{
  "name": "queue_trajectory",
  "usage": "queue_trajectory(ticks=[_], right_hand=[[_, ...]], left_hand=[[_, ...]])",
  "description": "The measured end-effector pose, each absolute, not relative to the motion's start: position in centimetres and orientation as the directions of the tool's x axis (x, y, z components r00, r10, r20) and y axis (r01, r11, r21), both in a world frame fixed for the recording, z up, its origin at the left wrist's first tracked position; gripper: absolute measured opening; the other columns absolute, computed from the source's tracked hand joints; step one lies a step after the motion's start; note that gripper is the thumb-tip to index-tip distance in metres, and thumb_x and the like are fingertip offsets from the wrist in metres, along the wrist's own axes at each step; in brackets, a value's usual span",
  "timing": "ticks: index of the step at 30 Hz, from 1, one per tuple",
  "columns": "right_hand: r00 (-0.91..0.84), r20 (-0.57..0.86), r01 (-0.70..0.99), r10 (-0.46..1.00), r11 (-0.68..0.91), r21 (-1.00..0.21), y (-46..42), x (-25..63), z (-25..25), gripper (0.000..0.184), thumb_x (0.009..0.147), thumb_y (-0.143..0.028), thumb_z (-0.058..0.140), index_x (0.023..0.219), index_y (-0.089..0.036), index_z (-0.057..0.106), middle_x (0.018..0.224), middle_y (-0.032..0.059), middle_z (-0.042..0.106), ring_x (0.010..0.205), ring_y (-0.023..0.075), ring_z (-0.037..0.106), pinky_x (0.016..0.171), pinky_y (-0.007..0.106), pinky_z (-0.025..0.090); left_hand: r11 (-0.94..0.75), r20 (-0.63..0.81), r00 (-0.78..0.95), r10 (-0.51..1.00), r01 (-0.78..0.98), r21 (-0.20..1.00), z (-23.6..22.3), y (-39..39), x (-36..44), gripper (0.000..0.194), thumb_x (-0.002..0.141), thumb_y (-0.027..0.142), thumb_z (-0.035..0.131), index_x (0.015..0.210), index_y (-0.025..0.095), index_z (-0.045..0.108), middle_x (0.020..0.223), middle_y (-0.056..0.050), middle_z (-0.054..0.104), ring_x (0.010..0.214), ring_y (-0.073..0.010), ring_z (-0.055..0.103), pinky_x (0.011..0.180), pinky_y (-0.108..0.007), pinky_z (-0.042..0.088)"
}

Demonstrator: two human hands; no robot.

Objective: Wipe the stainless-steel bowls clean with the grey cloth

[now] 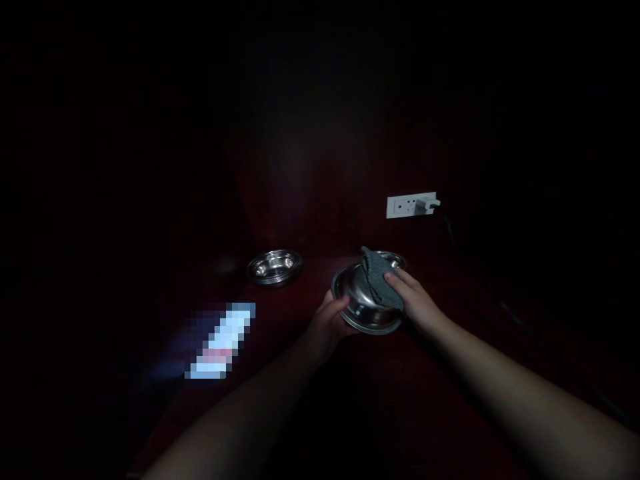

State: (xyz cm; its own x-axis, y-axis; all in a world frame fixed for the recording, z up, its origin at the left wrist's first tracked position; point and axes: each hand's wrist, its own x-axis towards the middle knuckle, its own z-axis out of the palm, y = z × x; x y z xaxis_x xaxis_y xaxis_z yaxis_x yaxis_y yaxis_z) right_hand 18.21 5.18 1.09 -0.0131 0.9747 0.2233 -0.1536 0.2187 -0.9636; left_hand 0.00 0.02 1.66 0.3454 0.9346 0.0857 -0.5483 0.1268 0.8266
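Observation:
My left hand (pixel 330 325) grips the rim of a shiny metal bowl (pixel 363 310), its thumb on the near side. The bowl is tilted, with its outer underside turned up toward me. In my right hand (pixel 411 299) is a folded grey-green cloth (pixel 380 280), pressed against the bowl's underside. Behind the cloth, part of another metal bowl (pixel 397 259) shows; the rest of it is hidden. To the left, a small stack of metal bowls (pixel 275 268) rests upright on the dark red table (pixel 280 320).
A white wall socket (pixel 411 205) with a plug in it sits on the dark red wall at the back right. At the left lies a bright, pixelated patch (pixel 225 343) whose detail is blurred out. A thin cable (pixel 540 337) runs along the right. Much of the surroundings is black.

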Motion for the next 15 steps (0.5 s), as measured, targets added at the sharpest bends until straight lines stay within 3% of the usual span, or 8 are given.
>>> queue_trajectory(ticks=[15], right_hand=[[-0.099,0.226,-0.153,0.969,0.210,-0.966,4.99,18.58,1.18,0.042,0.075,-0.049,0.067,0.108,-0.021,0.067,0.093,0.0035,0.073,0.079,0.0197,0.066,0.073,0.030,0.049]], left_hand=[[0.099,0.065,0.287,0.956,-0.521,0.848,2.03,0.04,-0.05,0.047,0.075,0.033,0.061,0.119,0.021,0.053,0.114,-0.010,0.063,0.100,-0.0274,0.062,0.076,-0.039,0.053]])
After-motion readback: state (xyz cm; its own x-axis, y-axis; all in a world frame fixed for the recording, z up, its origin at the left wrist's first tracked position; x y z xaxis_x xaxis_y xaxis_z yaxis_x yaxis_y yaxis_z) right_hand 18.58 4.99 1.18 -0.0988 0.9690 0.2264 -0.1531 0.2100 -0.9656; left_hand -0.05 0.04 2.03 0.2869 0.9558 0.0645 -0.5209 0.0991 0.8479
